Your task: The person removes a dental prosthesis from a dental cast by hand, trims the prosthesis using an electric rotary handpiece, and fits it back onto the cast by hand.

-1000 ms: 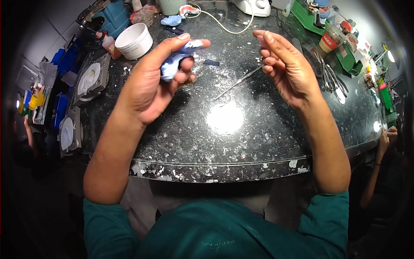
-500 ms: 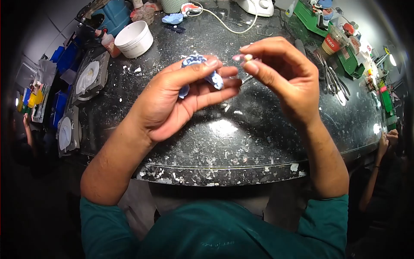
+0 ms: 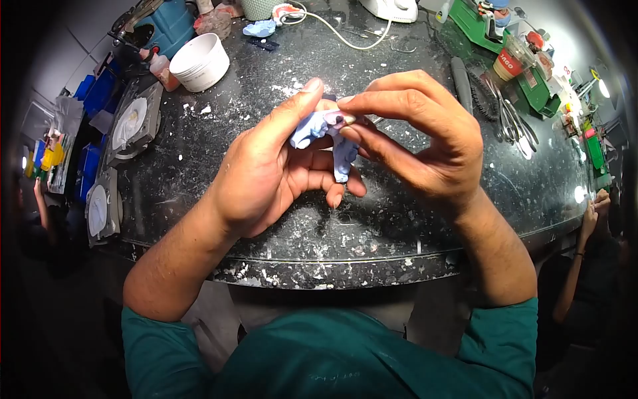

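Note:
A curved blue dental cast [image 3: 308,130] rests in my left hand [image 3: 266,159], its thumb along the back of the piece and its other fingers curled beneath. My right hand [image 3: 419,133] pinches a small pink piece [image 3: 339,120] between thumb and forefinger, right against the front of the cast. The fingertips partly hide the pink piece. Both hands are above the dark, speckled table [image 3: 279,249].
At the back left stand a white tub [image 3: 199,63] and a pink bottle [image 3: 164,72]. Another blue piece [image 3: 259,28] lies at the back. Scissors [image 3: 515,126] and green trays [image 3: 535,90] are on the right. A co-worker's hands [image 3: 595,206] show at far right.
My right hand has moved left and down, bringing the pink piece to the cast. The cast has turned in my left hand, which has moved right and whose fingers have curled under it.

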The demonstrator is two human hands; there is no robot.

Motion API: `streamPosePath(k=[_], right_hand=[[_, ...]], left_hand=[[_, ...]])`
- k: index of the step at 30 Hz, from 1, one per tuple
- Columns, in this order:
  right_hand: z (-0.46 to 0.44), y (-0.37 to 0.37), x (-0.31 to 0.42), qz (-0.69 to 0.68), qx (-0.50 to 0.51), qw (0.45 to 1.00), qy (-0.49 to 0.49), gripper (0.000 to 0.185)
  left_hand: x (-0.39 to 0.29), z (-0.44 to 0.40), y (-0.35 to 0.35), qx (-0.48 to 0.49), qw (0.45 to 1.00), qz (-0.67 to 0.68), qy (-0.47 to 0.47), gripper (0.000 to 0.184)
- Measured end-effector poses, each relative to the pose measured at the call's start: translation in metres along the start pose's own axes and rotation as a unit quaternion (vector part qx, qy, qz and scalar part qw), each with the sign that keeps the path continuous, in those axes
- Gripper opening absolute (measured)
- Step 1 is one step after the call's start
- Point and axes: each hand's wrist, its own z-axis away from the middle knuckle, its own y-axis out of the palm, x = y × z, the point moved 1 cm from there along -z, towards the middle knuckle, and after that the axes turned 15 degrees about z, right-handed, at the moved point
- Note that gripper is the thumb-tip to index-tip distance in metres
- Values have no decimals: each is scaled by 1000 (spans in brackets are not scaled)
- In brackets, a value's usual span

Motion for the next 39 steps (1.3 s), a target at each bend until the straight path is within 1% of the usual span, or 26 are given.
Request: streamPosePath(k=[1,8,14,17,20,23,25,29,35,37,38,39], right_hand=[[0,0,0,3,-3,1000,-5,32],[0,-1,2,6,9,1000,-2,31],[3,2,-1,11,10,1000,-5,29],[3,-1,2,11,17,1000,-10,28],[3,-2,5,25,22,999,-15,26],[4,-2,7,40,14,999,-17,25],[4,-2,9,57,11,998,-23,24],[4,0,9,50,11,998,-24,24],[6,3,7,33,19,999,-17,22],[6,1,9,9,36,999,4,24],[4,1,9,7,22,1000,-6,26],[1,0,6,5,8,1000,-18,28]], left_hand=[[1,0,0,6,1000,-3,7,59],[1,4,9,-52,997,-57,10,56],[-1,6,10,-18,982,-183,40,54],[-2,7,9,-5,981,-189,33,53],[-7,8,4,6,971,-240,-4,53],[-8,10,7,1,959,-283,17,52],[-9,10,8,7,956,-292,20,52],[-10,13,13,-1,959,-283,19,51],[-5,12,11,8,950,-309,43,51],[-9,11,8,21,952,-304,32,52],[-10,11,8,28,953,-301,26,52],[-8,9,7,37,972,-231,23,52]])
